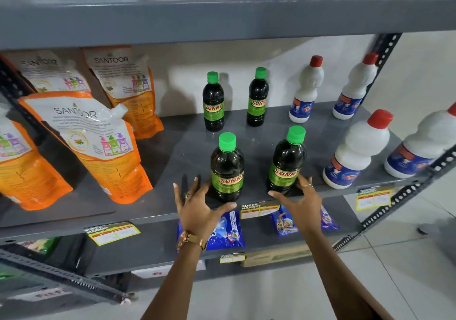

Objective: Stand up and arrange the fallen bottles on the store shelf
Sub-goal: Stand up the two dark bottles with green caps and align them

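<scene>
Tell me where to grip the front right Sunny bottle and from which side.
Grip the front right Sunny bottle around its labelled lower body, coming from the shelf's front edge. It stands upright, the right hand is already open beside its base, and the body is its widest part.

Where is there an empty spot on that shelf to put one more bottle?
The biggest bare patch on the shelf lies between the orange pouches and the dark green-capped bottles. A narrower gap runs between those bottles and the white bottles. The front edge is crowded: both hands are spread beside the two front bottles.
</scene>
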Action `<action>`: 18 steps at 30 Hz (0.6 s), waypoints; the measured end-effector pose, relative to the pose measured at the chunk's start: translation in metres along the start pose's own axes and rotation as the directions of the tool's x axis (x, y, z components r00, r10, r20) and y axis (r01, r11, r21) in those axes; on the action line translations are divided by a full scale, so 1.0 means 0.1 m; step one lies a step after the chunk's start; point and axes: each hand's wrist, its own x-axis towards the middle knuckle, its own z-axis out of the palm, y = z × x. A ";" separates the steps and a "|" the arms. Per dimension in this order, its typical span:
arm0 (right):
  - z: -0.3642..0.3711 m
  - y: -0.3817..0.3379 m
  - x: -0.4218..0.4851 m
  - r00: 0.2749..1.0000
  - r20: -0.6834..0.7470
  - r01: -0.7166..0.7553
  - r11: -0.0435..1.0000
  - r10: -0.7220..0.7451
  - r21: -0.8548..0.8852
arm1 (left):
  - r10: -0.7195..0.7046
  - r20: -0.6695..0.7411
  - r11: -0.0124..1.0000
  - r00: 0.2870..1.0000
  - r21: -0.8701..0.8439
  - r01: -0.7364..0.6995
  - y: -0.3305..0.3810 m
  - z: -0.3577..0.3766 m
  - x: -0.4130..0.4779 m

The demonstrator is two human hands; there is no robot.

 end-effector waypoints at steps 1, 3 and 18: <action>0.00 0.01 0.01 1.000 0.011 0.003 1.000 -0.002 -0.006 | 0.010 -0.005 1.000 1.000 -0.005 -0.010 -0.01 0.00 0.00; -0.01 0.04 0.02 1.000 0.019 0.020 0.999 -0.019 -0.025 | 0.020 -0.002 0.999 1.000 -0.026 -0.020 -0.03 0.01 -0.01; -0.21 0.19 -0.02 0.992 0.060 0.111 0.992 -0.115 0.058 | -0.037 -0.109 0.997 0.993 -0.068 0.029 0.22 -0.03 -0.30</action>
